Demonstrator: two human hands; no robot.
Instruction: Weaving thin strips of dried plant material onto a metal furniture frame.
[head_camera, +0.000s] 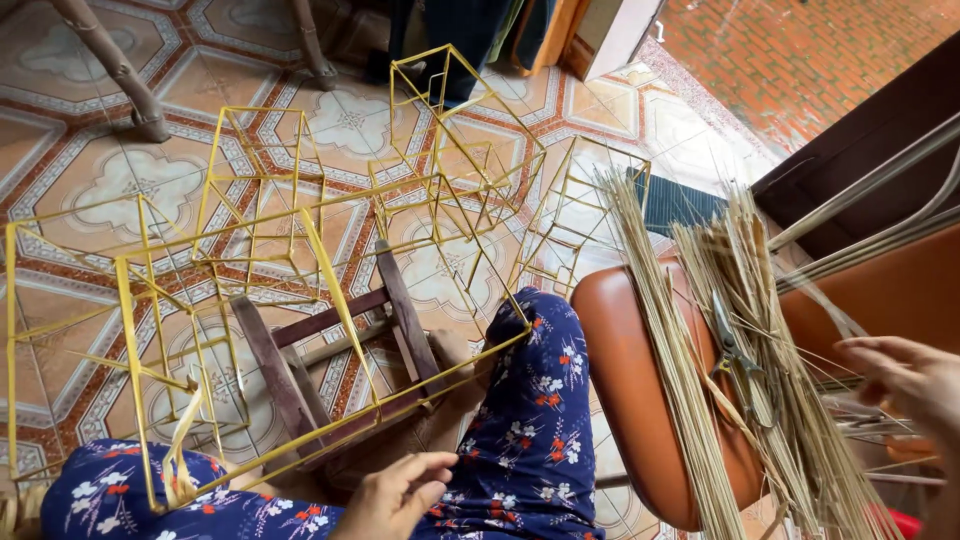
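Here the left hand rested open on the lap, touching the big yellow stick frame by the little wooden stool. The right hand, fingers spread and empty, reached for the thin sticks on the orange chair. Picking just one stick, slowly, looked best.

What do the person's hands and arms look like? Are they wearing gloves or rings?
Both hands are bare: no gloves and no rings that I can see. The left hand has short, plain nails, and its wrist shows no sleeve, watch or bracelet. The right hand is at the picture's edge and a bit blurry, with no sleeve showing either.
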